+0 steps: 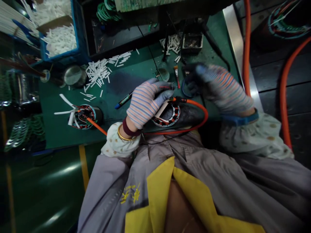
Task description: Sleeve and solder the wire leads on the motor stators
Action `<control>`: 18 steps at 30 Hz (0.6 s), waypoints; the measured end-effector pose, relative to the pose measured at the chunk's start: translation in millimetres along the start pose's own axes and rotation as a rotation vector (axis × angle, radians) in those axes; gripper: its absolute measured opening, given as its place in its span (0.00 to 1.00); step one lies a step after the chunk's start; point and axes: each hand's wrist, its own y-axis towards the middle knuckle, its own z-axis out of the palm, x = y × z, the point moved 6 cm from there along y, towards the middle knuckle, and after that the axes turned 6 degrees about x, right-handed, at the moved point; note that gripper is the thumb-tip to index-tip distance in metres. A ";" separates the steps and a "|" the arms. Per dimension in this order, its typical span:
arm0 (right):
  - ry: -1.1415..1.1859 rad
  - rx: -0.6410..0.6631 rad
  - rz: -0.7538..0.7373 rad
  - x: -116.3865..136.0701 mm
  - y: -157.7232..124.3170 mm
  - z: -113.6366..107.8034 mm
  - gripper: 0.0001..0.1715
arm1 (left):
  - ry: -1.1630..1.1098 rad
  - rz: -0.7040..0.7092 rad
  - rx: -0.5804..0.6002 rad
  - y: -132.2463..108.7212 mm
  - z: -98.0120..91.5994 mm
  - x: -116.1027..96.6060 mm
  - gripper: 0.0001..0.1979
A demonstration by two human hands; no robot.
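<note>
My left hand [145, 103], in a striped knit glove, bends over a ring-shaped motor stator [177, 114] with copper-red windings. Its thumb and fingers come together around what looks like a thin red wire [166, 86]. A thick orange cable [202, 111] loops from the stator's upper edge round its right side and back under my left wrist. A pale strip [161, 109] lies across the stator's opening. My right hand [216, 85], gloved with dark fingertips, is to the right above the bench. Motion smears its fingers, so whether it holds something is unclear.
White sleeves [97, 72] lie scattered on the green bench; more fill a blue bin [77, 29]. A second stator [85, 116], a marker pen [123, 100], a small brush [176, 77], a round tin [74, 76] and a square black tray [192, 42] are around. Orange hoses [246, 48] hang at right.
</note>
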 end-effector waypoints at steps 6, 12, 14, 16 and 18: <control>0.249 0.057 -0.058 52.9 -3.5 73.4 0.40 | 0.043 0.123 -0.096 4.0 -35.6 -12.5 0.30; 0.450 -0.003 0.012 45.5 3.0 96.4 0.37 | 0.097 0.224 -0.218 -7.6 -49.8 -7.9 0.27; 0.446 -0.062 0.037 37.1 1.3 97.1 0.37 | 0.001 0.194 -0.166 -1.0 -44.3 1.0 0.24; 0.440 -0.140 0.042 29.7 0.0 96.3 0.37 | -0.152 0.122 -0.155 7.2 -33.7 10.4 0.21; 0.435 -0.180 0.043 23.7 0.4 97.5 0.33 | -0.416 -0.049 -0.215 13.1 -19.2 22.9 0.17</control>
